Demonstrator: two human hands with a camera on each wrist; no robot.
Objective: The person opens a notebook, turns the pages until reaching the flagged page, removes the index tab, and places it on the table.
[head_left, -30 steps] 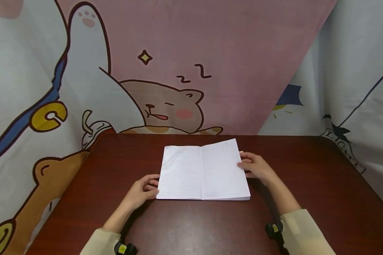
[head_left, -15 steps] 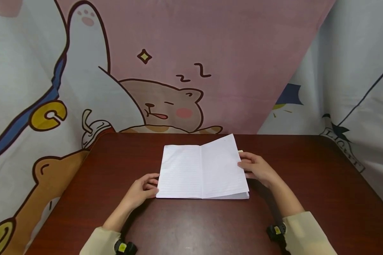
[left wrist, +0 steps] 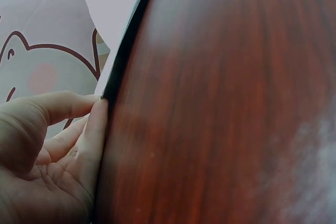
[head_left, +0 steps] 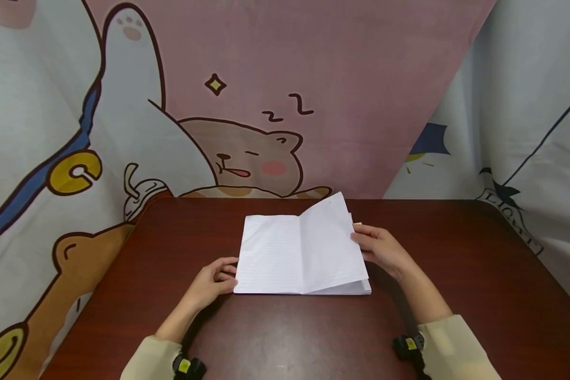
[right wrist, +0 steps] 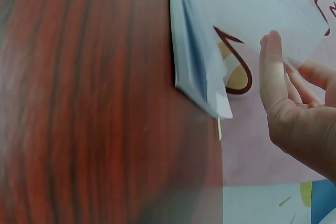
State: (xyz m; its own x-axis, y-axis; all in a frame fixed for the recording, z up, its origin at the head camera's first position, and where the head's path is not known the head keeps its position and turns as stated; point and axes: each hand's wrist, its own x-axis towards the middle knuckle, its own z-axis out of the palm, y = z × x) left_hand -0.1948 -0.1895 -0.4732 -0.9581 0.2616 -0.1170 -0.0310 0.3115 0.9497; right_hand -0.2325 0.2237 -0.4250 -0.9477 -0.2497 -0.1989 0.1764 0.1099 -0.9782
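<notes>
White paper notebook with faintly ruled pages (head_left: 268,258) lies open just below the middle of the frame, between two bare hands. From my station I see the left hand (head_left: 212,279) pinching the notebook's outer left edge near its lower corner, thumb and fingertip closed down to the thin edge in the left wrist view. I read that hold as an anchor, one that stops the notebook sliding. The right hand (head_left: 382,248) nips the outer margin of a raised white page (head_left: 330,248), thumb against fingers that are fairly straight. I judge the grip sits well away from the fold because the free edge bends most easily there; the page tilts toward the upper part of the frame, with a wedge-shaped gap over the leaves beneath.

Beside the right fingertips a small cream-yellow strip (head_left: 357,224) shows past the notebook's edge; I cannot tell what it is. Farther out, pale yellow sleeves (head_left: 456,348) and black wrist-worn cameras (head_left: 188,366) occupy the lower left and lower right, the cameras apparently mounted to watch each hand. Under all this, a glossy reddish-brown wood-grained surface (head_left: 280,338) gives flat support. Behind, a pink-and-white cartoon-animal fabric hanging (head_left: 361,105) fills the upper half, probably as a backdrop.
</notes>
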